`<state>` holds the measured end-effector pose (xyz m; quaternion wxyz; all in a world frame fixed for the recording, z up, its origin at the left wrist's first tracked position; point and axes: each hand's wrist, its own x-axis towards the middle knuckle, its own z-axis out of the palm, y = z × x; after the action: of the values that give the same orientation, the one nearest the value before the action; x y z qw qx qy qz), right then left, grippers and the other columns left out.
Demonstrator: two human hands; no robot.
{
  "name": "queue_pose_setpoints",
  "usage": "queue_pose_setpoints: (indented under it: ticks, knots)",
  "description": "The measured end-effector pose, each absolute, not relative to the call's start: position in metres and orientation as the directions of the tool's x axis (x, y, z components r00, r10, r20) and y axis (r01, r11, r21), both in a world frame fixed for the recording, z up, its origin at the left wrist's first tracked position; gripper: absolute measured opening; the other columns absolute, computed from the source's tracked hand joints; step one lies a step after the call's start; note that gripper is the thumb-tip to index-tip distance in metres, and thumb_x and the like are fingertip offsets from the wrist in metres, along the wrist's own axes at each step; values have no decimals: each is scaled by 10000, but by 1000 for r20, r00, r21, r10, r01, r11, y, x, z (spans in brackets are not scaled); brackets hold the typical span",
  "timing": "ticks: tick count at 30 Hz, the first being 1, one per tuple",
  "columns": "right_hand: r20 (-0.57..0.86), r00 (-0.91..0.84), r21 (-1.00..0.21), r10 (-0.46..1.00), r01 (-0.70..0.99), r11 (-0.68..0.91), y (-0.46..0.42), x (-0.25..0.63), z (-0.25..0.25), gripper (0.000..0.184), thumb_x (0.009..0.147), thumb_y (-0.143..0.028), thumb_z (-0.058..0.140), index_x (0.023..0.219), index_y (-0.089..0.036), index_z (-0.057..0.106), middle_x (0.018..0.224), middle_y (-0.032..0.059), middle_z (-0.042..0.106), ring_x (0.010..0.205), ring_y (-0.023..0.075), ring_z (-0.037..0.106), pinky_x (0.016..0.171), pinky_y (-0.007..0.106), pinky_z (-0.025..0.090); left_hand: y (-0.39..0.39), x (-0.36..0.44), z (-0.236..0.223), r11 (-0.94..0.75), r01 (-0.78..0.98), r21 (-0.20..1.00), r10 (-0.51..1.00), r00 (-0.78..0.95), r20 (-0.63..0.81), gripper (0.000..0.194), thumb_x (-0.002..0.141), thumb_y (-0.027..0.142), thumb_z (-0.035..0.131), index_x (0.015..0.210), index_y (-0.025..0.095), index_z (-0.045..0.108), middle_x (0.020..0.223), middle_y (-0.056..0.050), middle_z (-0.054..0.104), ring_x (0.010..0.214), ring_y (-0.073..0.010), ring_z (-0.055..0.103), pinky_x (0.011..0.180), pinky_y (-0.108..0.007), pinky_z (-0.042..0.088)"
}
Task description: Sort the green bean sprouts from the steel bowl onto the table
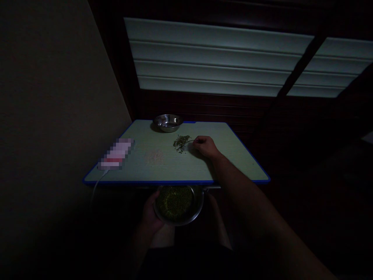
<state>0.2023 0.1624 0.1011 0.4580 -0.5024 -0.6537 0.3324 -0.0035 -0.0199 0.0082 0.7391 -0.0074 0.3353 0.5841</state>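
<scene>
My left hand [152, 215] grips the left rim of a steel bowl [201, 206] held below the table's front edge. Small green beans [175, 200] fill much of that bowl. Over the table, my right hand [205, 145] is closed in a pinch around a thin spoon-like utensil [189, 141], dim and hard to make out. Its tip reaches the right side of a loose pile of green beans [180, 143] on the tabletop. Left of the hand and nearer the front lies a scatter of small pale grains [155, 157].
A second steel bowl [168, 123] stands at the back of the blue-edged table [186, 171]. At the left edge lies a blurred-out phone-like device [116, 153] with a white cable [97, 182] hanging off the front. A wall rises on the left, slatted panels [215, 54] behind.
</scene>
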Motion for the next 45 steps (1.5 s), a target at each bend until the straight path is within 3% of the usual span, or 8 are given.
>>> queue_pose_setpoints:
  ticks: [14, 33, 45]
  knots:
    - [237, -78, -900, 968, 358, 249, 162, 203, 102, 141, 562, -307, 569, 583, -168, 577, 529, -34, 500, 527, 99, 417, 528, 239, 326, -19, -6, 3, 333, -883, 331, 862, 143, -486, 214, 807, 173, 542, 797, 163, 756, 792, -82, 785, 851, -270, 730, 951, -456, 495]
    - [277, -64, -872, 959, 402, 279, 166, 204, 97, 187, 593, -343, 563, 617, -162, 604, 560, -23, 530, 550, 106, 436, 548, 243, 338, -21, -1, 11, 289, -872, 395, 834, 26, -552, 203, 802, 180, 550, 783, 146, 749, 761, -92, 778, 827, -276, 732, 954, -489, 489]
    - [320, -87, -825, 943, 464, 323, 164, 204, 98, 184, 624, -313, 559, 652, -151, 640, 581, -13, 569, 579, 112, 470, 582, 243, 369, -19, -6, -2, 312, -873, 374, 857, 88, -509, 216, 791, 201, 551, 865, 173, 752, 815, -81, 786, 905, -283, 723, 978, -482, 480]
